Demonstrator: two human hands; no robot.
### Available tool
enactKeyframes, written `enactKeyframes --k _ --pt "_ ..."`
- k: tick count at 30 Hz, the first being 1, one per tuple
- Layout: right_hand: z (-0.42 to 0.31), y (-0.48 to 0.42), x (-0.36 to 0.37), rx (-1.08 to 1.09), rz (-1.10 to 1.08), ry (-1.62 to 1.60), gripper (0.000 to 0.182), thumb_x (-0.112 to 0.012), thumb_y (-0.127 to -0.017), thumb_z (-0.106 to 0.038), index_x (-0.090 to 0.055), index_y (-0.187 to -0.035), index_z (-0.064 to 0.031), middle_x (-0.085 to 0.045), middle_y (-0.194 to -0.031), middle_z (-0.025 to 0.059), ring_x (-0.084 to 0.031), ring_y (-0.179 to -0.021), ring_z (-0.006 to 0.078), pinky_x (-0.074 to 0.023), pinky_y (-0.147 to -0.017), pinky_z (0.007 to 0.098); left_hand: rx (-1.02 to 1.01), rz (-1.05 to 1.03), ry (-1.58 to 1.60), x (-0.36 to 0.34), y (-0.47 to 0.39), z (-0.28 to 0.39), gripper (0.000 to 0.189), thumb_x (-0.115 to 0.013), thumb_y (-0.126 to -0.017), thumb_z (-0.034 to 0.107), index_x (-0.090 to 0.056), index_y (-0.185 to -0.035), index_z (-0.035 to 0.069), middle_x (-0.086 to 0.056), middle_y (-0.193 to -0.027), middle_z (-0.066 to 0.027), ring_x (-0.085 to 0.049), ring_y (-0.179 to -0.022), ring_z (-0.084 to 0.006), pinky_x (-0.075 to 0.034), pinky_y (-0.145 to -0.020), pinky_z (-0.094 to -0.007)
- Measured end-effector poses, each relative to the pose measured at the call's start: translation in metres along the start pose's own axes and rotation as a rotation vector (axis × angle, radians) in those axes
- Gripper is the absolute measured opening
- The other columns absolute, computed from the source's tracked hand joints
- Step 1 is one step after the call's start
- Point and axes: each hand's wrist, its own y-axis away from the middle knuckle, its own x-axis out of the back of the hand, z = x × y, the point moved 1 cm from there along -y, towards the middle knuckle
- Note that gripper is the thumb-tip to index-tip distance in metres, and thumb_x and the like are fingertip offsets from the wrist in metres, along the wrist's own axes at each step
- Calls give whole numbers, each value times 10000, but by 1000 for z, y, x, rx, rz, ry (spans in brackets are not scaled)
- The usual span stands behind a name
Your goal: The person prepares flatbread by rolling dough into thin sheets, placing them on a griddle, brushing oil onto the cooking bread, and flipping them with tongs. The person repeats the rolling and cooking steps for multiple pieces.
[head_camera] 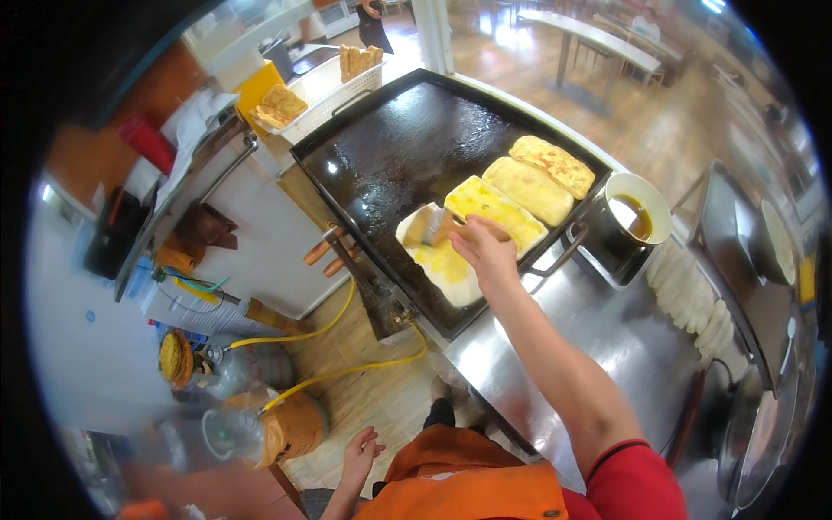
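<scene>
My right hand (484, 250) grips the wooden handle of a flat brush (424, 229), whose bristles rest on the nearest flatbread (448, 276). That pale bread carries yellow streaks on a black griddle (390, 149). Beside it lies a second flatbread (491, 211) coated yellow, then a paler one (528, 190) and a browned one (552, 164) at the griddle's right side. My left hand (363, 453) hangs low beside my orange apron (461, 491), away from the griddle, its fingers apart and holding nothing.
A pot of brown liquid (629, 211) stands at the griddle's right corner. Dough pieces (682, 292) lie on the steel counter (539, 351). Cooked breads sit in a white basket (338, 91). Below left are gas cylinders (260, 367) with yellow hoses (338, 369). A person (374, 29) stands beyond.
</scene>
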Motion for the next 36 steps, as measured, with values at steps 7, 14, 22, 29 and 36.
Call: enactKeyframes --k 7,14,22,29,36 --pt "24 -11 -11 4 78 32 373 -638 -914 -112 -483 -1215 44 -566 -1148 200 -613 -1074 286 -548 -942 360 -18 -55 16 26 -38 -15 379 -466 -967 66 -487 -1339 -1 -597 -1224 -167 -683 -909 -224 -528 -775 -302" --pt "19 43 -41 914 -80 771 179 -607 -896 7 -653 -1068 -6 -634 -1163 161 -666 -988 231 -543 -864 324 -48 -124 -57 100 -92 -55 369 -458 -968 78 -504 -1325 -1 -626 -1176 -153 -682 -898 -216 -515 -752 -297" --pt "33 37 -47 977 -167 1377 263 -649 -812 75 -677 -1042 -49 -608 -1247 166 -649 -1019 301 -515 -811 314 -31 -254 -77 142 -162 -36 361 -472 -965 105 -531 -1303 -8 -660 -1101 -140 -680 -875 -199 -513 -741 -293" --pt "41 54 -56 1042 -70 1381 255 -651 -832 59 -684 -1050 -68 -614 -1252 158 -631 -1101 291 -514 -876 314 -102 -258 -167 154 -193 -1 334 -470 -962 72 -544 -1276 -15 -665 -1084 -134 -680 -867 -204 -522 -750 -294" --pt "46 85 -41 915 -122 1480 257 -658 -817 54 -684 -1037 -78 -605 -1258 152 -634 -1073 304 -527 -861 331 -58 -374 -284 150 -181 10 332 -469 -963 99 -541 -1262 -28 -671 -1068 -147 -683 -870 -216 -528 -783 -306"
